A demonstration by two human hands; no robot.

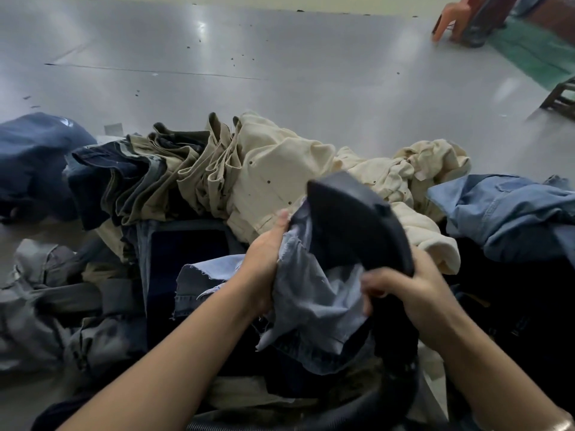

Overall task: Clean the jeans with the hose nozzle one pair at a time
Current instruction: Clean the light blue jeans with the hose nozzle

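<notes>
1. I see both bare hands holding 1 dark pair of jeans [351, 231] low in the middle of the view, above a heap of other garments
2. The left hand [267, 262] grips the pair on its left side, fingers wrapped into the cloth and thumb up along the edge, where the pale inner lining [314, 293] is turned outward
3. The right hand [413, 293] grips the dark denim on the right side, its fingers [373, 284] curled over the fold; this hand is blurred
4. A dark ribbed hose [326, 421] curves along the bottom edge, below the held pair; I cannot make out a nozzle
5. Behind the held pair lies a cream pile [280, 169], and just left of it a row of folded khaki and dark pairs [161, 169]
6. A light blue denim piece [504, 213] lies to the right, grey garments [46, 293] to the left
7. Everything rests on a wide grey desk [280, 57]; an orange plastic chair [451, 23] stands at the far right corner
</notes>
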